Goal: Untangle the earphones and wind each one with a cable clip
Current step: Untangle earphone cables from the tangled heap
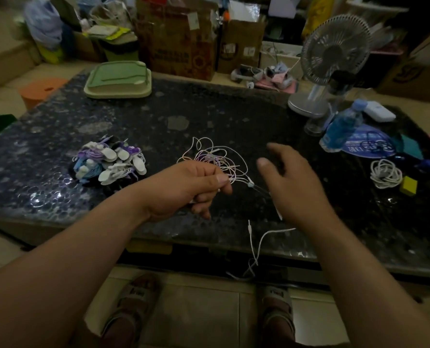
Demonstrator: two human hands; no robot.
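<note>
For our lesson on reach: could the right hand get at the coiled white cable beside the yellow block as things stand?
Probably yes. The right hand, fingers spread, hovers left of the coiled white cable; only bare table lies between.

Dark speckled table under both hands. Far beyond left hand: green tray at the table's back edge, brown cardboard box behind it. Orange stool far to its left, off the table. Beyond right hand, to its right: white desk fan, blue water bottle. Yellow block well right.
</note>
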